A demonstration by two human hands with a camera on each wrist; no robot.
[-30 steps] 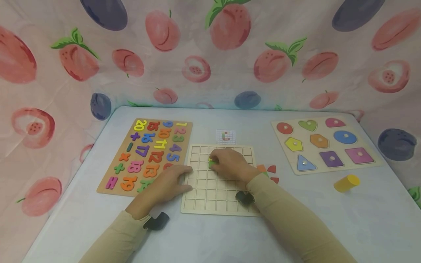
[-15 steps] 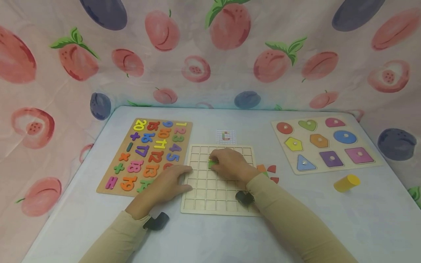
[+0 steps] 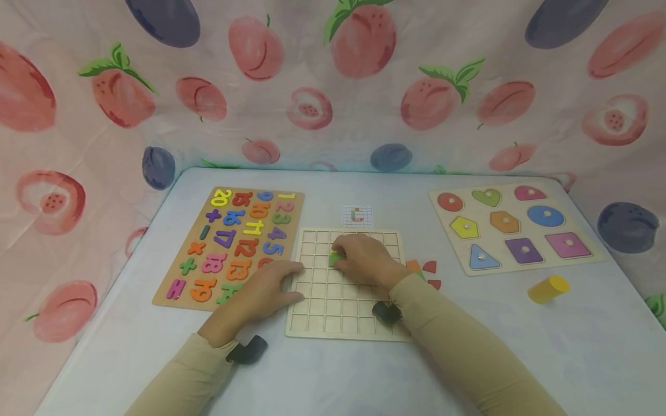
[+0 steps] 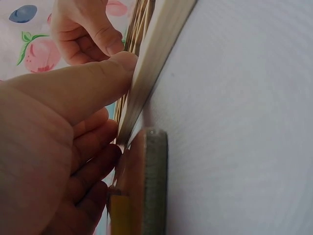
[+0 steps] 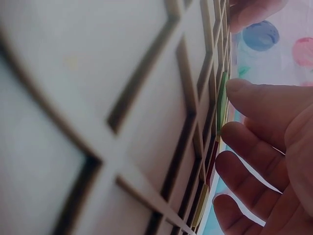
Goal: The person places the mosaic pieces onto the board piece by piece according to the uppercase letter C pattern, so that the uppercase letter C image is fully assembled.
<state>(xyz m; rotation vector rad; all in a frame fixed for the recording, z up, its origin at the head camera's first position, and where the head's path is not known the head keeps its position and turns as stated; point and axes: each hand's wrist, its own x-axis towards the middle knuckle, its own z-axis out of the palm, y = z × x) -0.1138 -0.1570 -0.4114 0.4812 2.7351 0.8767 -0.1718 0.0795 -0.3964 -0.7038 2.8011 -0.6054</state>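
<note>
A pale wooden grid board lies in the middle of the table. My right hand is over its upper part, fingertips on small flat coloured pieces in the cells. In the right wrist view the thumb touches a green piece; beyond it sit a dark red piece and a yellowish piece, near the other fingertips. The right hand hides part of the pieces in the head view. My left hand rests against the board's left edge, its thumb touching the wooden rim, fingers relaxed.
A number board lies to the left, partly under my left hand. Behind the grid stands a small pattern card. Loose orange and red pieces lie to its right, with a shape puzzle and a yellow cylinder farther right.
</note>
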